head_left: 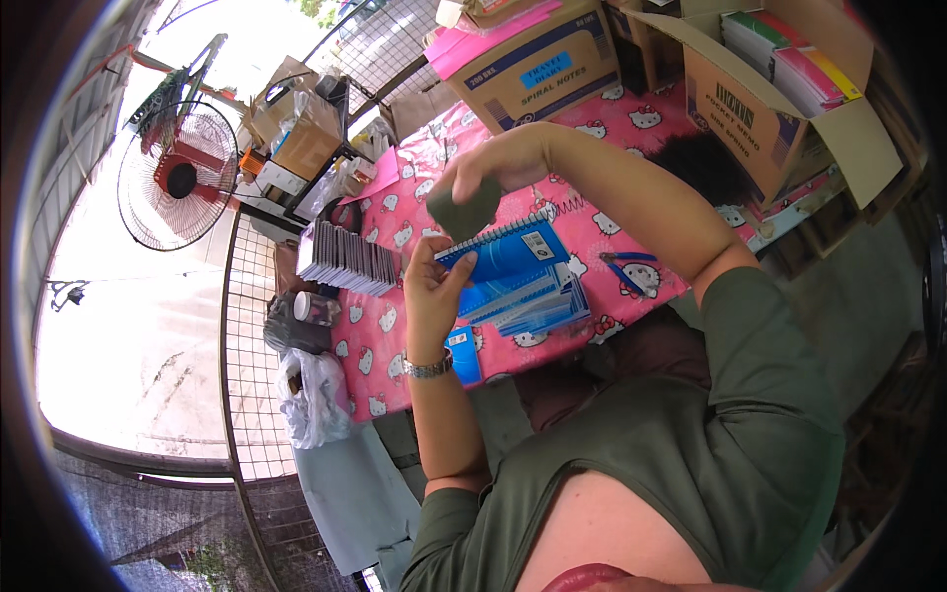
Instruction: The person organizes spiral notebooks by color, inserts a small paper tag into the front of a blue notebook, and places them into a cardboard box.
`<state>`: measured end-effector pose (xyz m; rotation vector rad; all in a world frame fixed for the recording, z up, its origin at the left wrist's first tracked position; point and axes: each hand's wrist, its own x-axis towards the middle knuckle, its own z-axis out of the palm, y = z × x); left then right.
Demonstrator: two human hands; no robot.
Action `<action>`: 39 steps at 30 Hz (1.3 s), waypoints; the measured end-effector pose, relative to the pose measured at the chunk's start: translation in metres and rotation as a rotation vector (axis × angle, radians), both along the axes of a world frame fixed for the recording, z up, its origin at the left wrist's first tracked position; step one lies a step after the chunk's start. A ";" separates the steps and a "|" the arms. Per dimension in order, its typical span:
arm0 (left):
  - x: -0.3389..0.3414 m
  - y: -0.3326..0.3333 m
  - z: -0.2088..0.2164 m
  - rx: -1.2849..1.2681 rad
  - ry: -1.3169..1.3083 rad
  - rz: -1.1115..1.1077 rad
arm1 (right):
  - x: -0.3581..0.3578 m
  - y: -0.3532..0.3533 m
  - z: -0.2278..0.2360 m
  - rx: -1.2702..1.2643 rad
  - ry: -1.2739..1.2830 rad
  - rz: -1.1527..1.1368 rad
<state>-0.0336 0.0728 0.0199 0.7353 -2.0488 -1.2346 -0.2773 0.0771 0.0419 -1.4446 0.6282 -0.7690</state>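
Observation:
My left hand (432, 286) is closed on the left end of a blue spiral notebook (508, 255), thumb on the cover. A wire coil (564, 208) runs along the notebook's upper edge and sticks out past its right end. Above the notebook, my right hand (498, 168) has its fingers bent over a dark green flat piece (464, 209), whose material I cannot make out. Below the held notebook lies a pile of blue notebooks (543, 308). Blue-handled pliers (629, 272) rest to the right of the pile.
A pink patterned cloth (390, 321) covers the table. At its left stands a row of stacked notebooks (345, 259); another blue notebook (464, 357) lies near the front edge. Cardboard boxes (538, 69) stand at the back, beside a black heap (702, 166). A fan (180, 178) stands far left.

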 end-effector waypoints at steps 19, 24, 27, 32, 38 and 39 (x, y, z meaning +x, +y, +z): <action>0.006 0.006 -0.021 0.030 0.219 0.184 | 0.002 0.088 -0.305 -0.306 0.965 -1.287; 0.000 0.014 -0.018 -0.104 0.134 0.328 | 0.036 0.181 -0.317 -0.278 1.305 -1.158; -0.005 0.021 -0.016 -0.145 0.138 0.347 | 0.023 0.183 -0.289 -0.209 0.927 -1.342; 0.007 0.011 -0.023 -0.046 0.162 0.311 | 0.055 0.160 -0.089 -0.628 0.333 -1.268; 0.006 0.021 -0.021 -0.031 0.237 0.315 | 0.094 0.126 -0.045 -0.974 0.472 -0.967; 0.007 0.021 -0.022 -0.049 0.241 0.322 | 0.096 0.125 -0.044 -0.978 0.495 -0.963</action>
